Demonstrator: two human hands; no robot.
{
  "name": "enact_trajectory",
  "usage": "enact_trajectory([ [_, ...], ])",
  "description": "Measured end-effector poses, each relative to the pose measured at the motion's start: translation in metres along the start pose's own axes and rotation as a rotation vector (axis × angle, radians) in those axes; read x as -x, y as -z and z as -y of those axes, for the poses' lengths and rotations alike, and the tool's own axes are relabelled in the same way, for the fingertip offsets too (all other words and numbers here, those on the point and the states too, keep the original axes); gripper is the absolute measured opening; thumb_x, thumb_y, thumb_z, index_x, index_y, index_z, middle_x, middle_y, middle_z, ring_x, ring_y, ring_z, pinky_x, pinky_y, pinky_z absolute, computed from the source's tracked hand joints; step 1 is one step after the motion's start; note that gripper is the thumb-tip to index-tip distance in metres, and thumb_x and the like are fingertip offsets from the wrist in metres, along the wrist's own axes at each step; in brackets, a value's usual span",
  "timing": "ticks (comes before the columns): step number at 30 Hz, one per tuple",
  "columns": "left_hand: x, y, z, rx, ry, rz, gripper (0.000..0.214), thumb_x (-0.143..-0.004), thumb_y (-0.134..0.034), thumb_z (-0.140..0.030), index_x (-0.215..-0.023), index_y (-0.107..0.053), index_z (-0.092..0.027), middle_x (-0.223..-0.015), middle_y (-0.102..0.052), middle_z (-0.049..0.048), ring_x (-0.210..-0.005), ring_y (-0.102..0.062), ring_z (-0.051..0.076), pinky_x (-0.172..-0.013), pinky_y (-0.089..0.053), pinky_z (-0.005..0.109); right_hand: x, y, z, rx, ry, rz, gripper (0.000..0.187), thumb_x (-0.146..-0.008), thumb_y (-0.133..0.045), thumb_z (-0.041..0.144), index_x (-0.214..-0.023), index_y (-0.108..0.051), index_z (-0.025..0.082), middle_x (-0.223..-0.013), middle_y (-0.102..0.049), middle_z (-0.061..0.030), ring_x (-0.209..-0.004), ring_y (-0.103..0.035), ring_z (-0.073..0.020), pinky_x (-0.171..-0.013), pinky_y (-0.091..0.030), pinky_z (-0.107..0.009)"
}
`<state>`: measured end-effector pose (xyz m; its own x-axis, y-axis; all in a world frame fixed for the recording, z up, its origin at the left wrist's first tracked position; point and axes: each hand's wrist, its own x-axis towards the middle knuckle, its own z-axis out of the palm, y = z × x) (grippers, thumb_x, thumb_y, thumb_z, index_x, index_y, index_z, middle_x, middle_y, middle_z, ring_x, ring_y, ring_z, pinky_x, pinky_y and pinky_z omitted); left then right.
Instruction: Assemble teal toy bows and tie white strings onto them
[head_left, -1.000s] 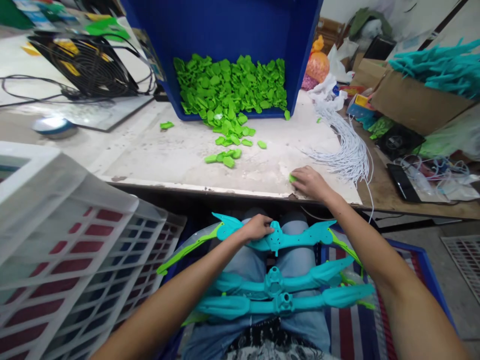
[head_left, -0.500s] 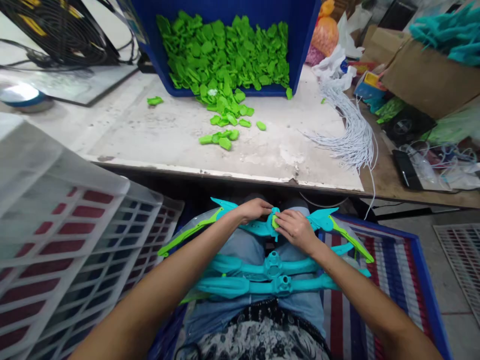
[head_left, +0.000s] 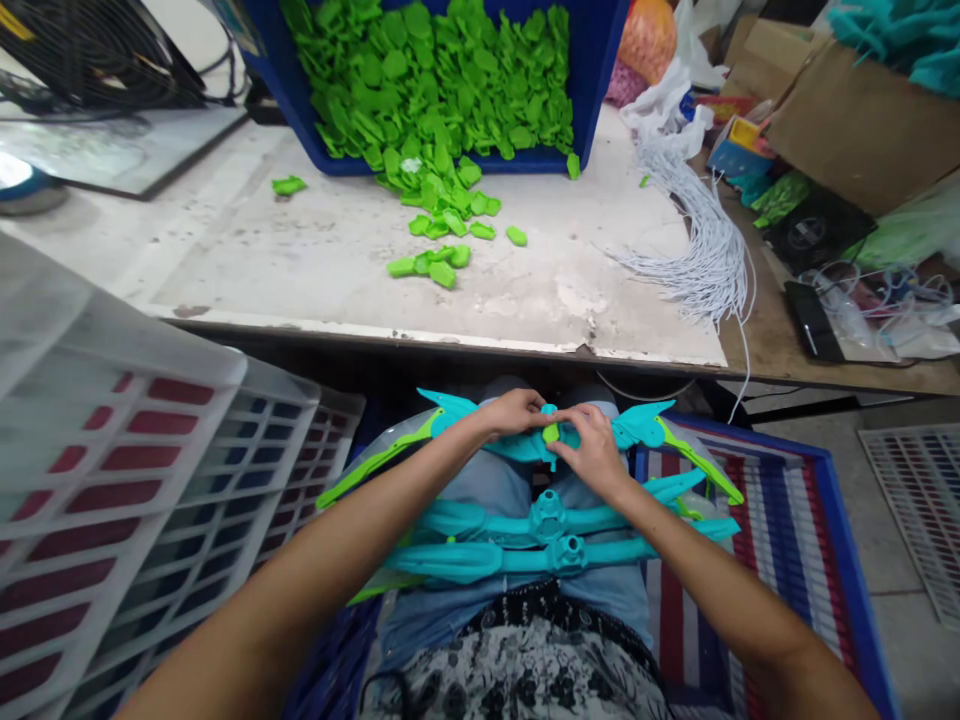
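A teal toy bow (head_left: pixel 645 428) with green limb tips lies across my lap. My left hand (head_left: pixel 513 412) grips it just left of its middle. My right hand (head_left: pixel 592 447) is closed over the middle, pressing a small green plastic piece (head_left: pixel 551 433) onto the hub. Two more teal bows (head_left: pixel 540 540) lie lower on my lap. On the table above, loose green pieces (head_left: pixel 439 255) spill from a tilted blue bin (head_left: pixel 600 60) full of the same parts.
White plastic crates (head_left: pixel 142 470) stand stacked at my left. A bundle of white strings (head_left: pixel 705 260) lies on the table's right, with a cardboard box (head_left: pixel 855 120) of teal parts behind. A fan (head_left: pixel 90 50) sits far left. A striped bag (head_left: pixel 757 560) is at my right.
My right hand took a green piece from the table edge and brought it down to the bow's middle. The left hand kept its grip. My view tilted downward.
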<state>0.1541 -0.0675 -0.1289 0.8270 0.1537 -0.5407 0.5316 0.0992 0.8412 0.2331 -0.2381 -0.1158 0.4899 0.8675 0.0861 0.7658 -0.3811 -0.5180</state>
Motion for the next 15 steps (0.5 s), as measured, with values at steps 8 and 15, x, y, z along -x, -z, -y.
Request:
enact_trajectory([
  [8,-0.003,-0.005,0.009,-0.192,-0.102,-0.101,0.029,-0.069,-0.068,-0.029,-0.091,-0.06,-0.012,-0.077,-0.065,0.0029,-0.072,-0.061,0.016,-0.058,-0.044,0.022,-0.033,0.017,0.006,-0.06,-0.395,0.404,0.059,-0.062,-0.083,0.036,-0.116,-0.06,0.026,-0.091,-0.071,0.0002,-0.086,-0.067,-0.0217,-0.076,-0.046,-0.033],
  [15,0.002,-0.004,0.005,-0.293,-0.152,-0.142,0.028,-0.074,-0.064,-0.025,-0.098,-0.062,-0.011,-0.088,-0.069,0.0084,-0.084,-0.066,0.023,-0.071,-0.052,0.029,-0.024,0.015,0.015,0.056,-0.29,0.388,0.052,-0.073,-0.075,0.038,-0.119,-0.061,0.021,-0.102,-0.072,-0.0062,-0.098,-0.066,-0.0258,-0.088,-0.043,-0.038],
])
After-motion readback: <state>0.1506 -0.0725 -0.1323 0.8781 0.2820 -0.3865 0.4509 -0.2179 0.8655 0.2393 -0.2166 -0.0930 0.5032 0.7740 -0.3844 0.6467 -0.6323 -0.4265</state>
